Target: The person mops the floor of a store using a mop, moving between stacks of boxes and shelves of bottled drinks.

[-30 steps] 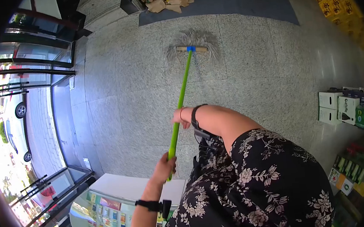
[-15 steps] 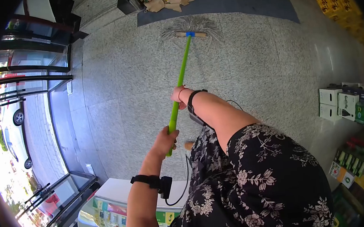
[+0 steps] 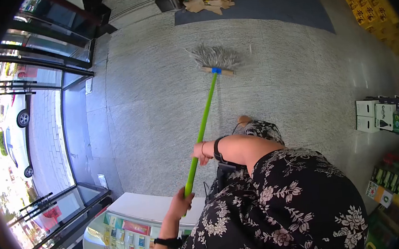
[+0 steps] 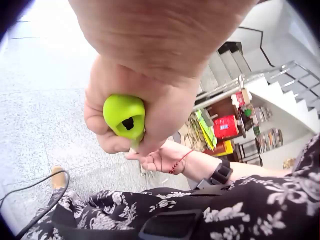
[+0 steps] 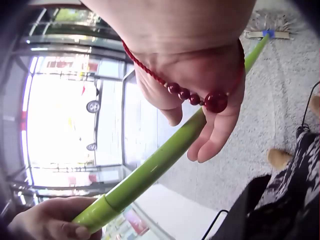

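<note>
Green-handled mop point(image 3: 207, 106) gripped at top by left hand point(image 3: 181, 203), lower by right hand point(image 3: 201, 153); overlapping strokes should suit floor point(image 3: 135, 97).

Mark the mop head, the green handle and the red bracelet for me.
Mop head point(image 3: 217, 55): head view, on its grey strands.
Green handle point(image 5: 152, 167): right wrist view, mid-shaft.
Red bracelet point(image 5: 184, 94): right wrist view, on one of its smaller beads.

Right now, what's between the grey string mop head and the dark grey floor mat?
Only bare, speckled grey floor separates mop head from mat; the head view shows it.
</note>
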`<action>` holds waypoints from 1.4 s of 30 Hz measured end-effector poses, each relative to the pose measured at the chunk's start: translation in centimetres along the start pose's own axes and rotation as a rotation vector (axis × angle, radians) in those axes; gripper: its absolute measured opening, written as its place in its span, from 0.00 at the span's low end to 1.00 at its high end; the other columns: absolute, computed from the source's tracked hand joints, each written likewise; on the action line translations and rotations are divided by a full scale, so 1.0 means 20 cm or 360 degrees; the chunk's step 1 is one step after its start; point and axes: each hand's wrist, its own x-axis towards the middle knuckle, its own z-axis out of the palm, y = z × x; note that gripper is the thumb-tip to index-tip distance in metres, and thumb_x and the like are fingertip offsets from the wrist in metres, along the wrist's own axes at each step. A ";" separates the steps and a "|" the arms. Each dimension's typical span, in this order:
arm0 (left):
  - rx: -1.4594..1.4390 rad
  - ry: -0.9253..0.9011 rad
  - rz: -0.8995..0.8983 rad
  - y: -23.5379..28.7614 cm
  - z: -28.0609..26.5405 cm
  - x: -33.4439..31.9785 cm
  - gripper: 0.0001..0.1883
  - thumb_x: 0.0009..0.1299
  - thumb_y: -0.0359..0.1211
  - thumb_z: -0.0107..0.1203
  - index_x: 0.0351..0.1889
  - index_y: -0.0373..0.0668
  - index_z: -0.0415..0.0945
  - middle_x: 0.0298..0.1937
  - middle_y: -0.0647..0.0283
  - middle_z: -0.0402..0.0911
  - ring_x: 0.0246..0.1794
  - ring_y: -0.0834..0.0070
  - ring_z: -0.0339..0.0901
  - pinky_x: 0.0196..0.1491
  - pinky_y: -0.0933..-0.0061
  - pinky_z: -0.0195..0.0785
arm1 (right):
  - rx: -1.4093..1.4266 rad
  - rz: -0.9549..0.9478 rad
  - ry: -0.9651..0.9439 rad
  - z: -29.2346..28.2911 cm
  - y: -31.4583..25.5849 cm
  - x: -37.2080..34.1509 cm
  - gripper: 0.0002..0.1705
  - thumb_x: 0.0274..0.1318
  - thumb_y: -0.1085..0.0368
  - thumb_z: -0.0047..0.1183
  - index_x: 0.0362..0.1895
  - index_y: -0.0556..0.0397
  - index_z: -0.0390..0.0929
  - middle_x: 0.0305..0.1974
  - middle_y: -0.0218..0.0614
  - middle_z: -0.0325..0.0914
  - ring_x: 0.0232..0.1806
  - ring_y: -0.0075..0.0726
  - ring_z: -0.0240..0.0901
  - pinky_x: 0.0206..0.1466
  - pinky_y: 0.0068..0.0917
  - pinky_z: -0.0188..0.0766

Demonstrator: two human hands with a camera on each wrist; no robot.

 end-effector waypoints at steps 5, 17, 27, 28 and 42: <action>-0.0192 0.0136 -0.0027 -0.32 -0.12 -0.32 0.19 0.65 0.33 0.51 0.51 0.35 0.66 0.19 0.71 0.66 0.17 0.84 0.63 0.20 0.80 0.58 | -0.0117 0.0077 -0.0250 0.44 -0.15 0.02 0.30 0.58 0.49 0.41 0.37 0.73 0.70 0.29 0.54 0.78 0.27 0.47 0.78 0.27 0.33 0.78; -0.0637 0.0287 -0.0063 -0.30 -0.24 -0.23 0.14 0.66 0.33 0.50 0.45 0.33 0.68 0.21 0.69 0.68 0.19 0.84 0.64 0.23 0.80 0.60 | -0.0484 -0.0022 -0.0219 0.39 -0.44 0.15 0.32 0.54 0.45 0.45 0.34 0.70 0.73 0.29 0.48 0.79 0.26 0.39 0.79 0.25 0.30 0.76; -0.0901 0.0126 -0.0070 0.30 -0.79 0.51 0.12 0.67 0.36 0.49 0.38 0.36 0.66 0.19 0.67 0.67 0.14 0.79 0.64 0.17 0.78 0.59 | -0.0573 -0.0162 0.0406 -0.41 -1.15 0.22 0.27 0.52 0.46 0.48 0.39 0.61 0.74 0.23 0.41 0.77 0.19 0.34 0.75 0.22 0.28 0.74; -0.0930 0.0131 -0.0059 0.40 -0.85 0.58 0.12 0.66 0.36 0.49 0.38 0.35 0.66 0.19 0.67 0.66 0.14 0.78 0.64 0.17 0.78 0.59 | -0.0488 -0.0169 0.0481 -0.50 -1.21 0.26 0.26 0.53 0.48 0.48 0.40 0.60 0.74 0.24 0.40 0.78 0.19 0.34 0.75 0.22 0.28 0.74; -0.0787 0.0150 -0.0024 1.27 -1.42 1.16 0.16 0.64 0.39 0.52 0.39 0.34 0.66 0.21 0.66 0.66 0.15 0.77 0.64 0.19 0.76 0.60 | -0.0220 -0.0103 0.0802 -1.32 -1.88 0.65 0.31 0.60 0.57 0.36 0.64 0.55 0.44 0.29 0.40 0.74 0.25 0.37 0.73 0.25 0.34 0.72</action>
